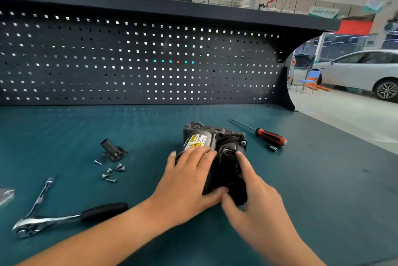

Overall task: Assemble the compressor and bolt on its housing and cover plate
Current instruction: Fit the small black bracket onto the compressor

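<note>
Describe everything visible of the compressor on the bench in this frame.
The compressor lies on its side on the teal bench mat, near the middle. Its body looks like dark grey cast metal, with a silvery cylindrical section bearing a yellow-and-white warning label. A black end part faces the camera, a bolt head showing at its upper right corner. The left hand lies flat over the cylinder and label; the right hand grips the black end, thumbs meeting underneath. Its near part is motion-blurred.
</note>
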The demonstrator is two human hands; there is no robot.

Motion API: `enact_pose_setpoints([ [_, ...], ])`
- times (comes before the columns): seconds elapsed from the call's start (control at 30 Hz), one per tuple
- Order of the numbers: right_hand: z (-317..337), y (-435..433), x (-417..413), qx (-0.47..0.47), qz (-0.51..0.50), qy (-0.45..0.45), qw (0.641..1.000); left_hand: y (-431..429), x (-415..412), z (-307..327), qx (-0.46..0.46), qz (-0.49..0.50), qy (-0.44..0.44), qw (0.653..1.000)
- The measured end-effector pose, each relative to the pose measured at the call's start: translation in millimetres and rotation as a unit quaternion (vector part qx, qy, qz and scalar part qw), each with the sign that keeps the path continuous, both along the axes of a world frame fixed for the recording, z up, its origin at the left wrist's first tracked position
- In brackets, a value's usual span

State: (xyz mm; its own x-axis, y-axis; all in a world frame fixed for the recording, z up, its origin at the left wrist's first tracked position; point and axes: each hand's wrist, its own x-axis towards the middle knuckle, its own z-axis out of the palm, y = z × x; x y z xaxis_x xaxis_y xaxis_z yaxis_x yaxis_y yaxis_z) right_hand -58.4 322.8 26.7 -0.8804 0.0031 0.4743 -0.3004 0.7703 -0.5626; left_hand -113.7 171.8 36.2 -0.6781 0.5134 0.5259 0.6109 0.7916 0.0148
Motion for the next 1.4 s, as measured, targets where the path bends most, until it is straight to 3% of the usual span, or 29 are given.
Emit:
enact_pose_setpoints([
  [0.07,-2,5,-1,-0.028,0.0,0.01,1.0,-1,-3,0,-0.027,0.002,0.079,0.996],
  [0.17,-9,21,-7,-0.027,-0.033,0.016,0.999,-9,-12,1,-0.039,0.001,0.105,0.994],
  [0.3,-5,30,-16,0.137,-0.09,-0.055,0.985,-12,-20,-5,-0.075,0.021,0.129,0.989],
  [0.4,3,29,-20,0.272,-0.097,-0.08,0.954,-14,-24,-7,-0.1,0.042,0.14,0.984],
  [0.53,9,17,-31,0.363,-0.066,-0.068,0.927,-29,-32,-1,-0.129,0.066,0.083,0.986],
  [0.67,5,-10,-50,0.36,-0.03,-0.046,0.932,-50,-50,-2,-0.068,0.101,-0.041,0.992],
  [0.8,1,-39,-67,0.326,-0.002,-0.009,0.945,-76,-53,6,-0.04,0.132,-0.068,0.988],
  [0.93,0,-70,-81,0.303,0.012,0.004,0.953,-112,-36,29,0.067,0.138,-0.174,0.973],
  [1.07,0,-88,-90,0.257,0.028,0.006,0.966,-135,-2,26,-0.031,0.163,-0.313,0.935],
  [1.17,-4,-85,-88,0.222,0.038,0.005,0.974,-136,19,3,-0.116,0.19,-0.295,0.929],
  [1.23,-7,-79,-84,0.197,0.046,-0.012,0.979,-134,27,-7,-0.119,0.2,-0.245,0.941],
  [1.33,-6,-72,-77,0.162,0.057,-0.043,0.984,-133,28,-10,-0.088,0.199,-0.192,0.957],
  [1.4,-4,-70,-72,0.151,0.07,-0.058,0.984,-136,28,-8,-0.009,0.175,-0.189,0.966],
])
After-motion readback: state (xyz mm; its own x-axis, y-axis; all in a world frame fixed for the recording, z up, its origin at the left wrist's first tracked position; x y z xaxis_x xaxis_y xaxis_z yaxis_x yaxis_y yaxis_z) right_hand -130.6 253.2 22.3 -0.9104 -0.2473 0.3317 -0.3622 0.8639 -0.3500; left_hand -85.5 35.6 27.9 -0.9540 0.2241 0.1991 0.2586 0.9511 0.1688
